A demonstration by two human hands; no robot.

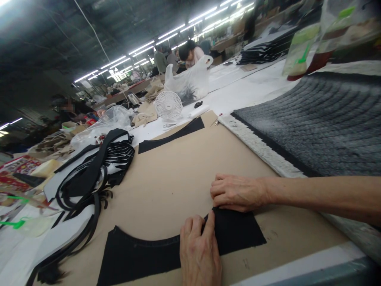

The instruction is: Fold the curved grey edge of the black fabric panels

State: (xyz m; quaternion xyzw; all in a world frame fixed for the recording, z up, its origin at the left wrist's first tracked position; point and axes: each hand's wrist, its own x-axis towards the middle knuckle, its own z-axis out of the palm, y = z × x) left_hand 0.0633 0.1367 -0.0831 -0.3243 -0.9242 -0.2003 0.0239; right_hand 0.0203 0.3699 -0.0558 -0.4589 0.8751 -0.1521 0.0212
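A black fabric piece (139, 258) with a curved upper edge lies flat on a beige board. My left hand (201, 250) rests on its middle, pressing down, with the index finger stretched toward the upper edge and apart from the others. At that edge, just right of it, my right hand (235, 192) has its fingers curled down on the fabric; their tips are partly hidden. Farther up the board lies a second, narrower black strip (172, 135).
Left of the beige board (166, 186) are a pile of black strips and pieces (98, 167) and a glue bottle (32, 226). A white fan (168, 105) and a plastic bag (190, 79) stand behind. Grey-black sheets (315, 123) are stacked at right, near green-topped bottles (300, 51). People sit farther back.
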